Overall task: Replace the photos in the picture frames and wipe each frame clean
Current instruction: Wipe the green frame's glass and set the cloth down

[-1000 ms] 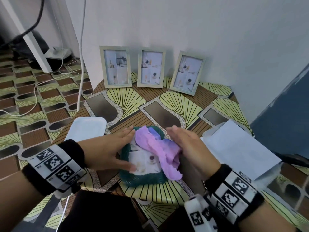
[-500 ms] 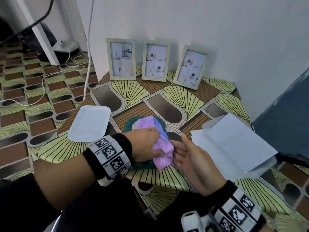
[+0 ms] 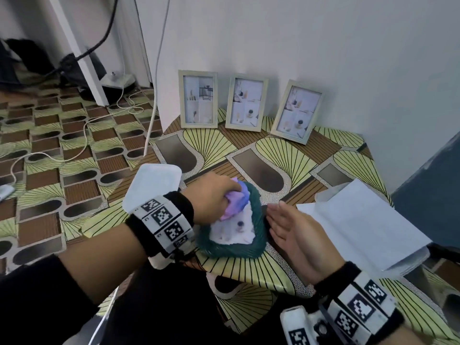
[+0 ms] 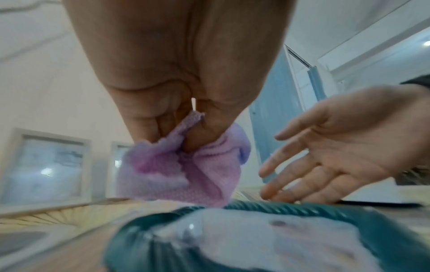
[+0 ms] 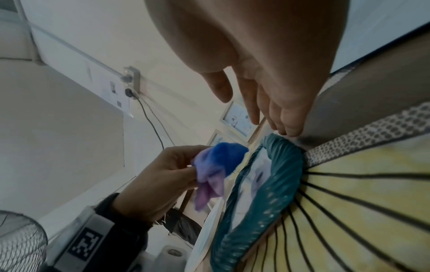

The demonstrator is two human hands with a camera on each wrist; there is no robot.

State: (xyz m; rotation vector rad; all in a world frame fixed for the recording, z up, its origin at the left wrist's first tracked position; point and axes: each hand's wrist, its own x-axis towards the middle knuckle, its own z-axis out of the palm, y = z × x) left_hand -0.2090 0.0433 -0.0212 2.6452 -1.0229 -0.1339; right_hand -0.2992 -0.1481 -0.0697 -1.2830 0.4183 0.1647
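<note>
Left hand [image 3: 211, 195] bunches cloth [image 3: 236, 202] to wipe teal frame [image 3: 236, 247], flat near surface's [image 3: 273, 270] front edge | right hand [image 3: 296, 232], fingers straight, holding nothing, touches frame's right side, likely steadying it | three frames [image 3: 245, 105] stand along back edge

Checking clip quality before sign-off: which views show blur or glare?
Head: left hand motion-smeared, photo in the teal frame washed out. Left wrist: teal frame soft up close, cloth sharp. Right wrist: dim, right hand blurred.
</note>
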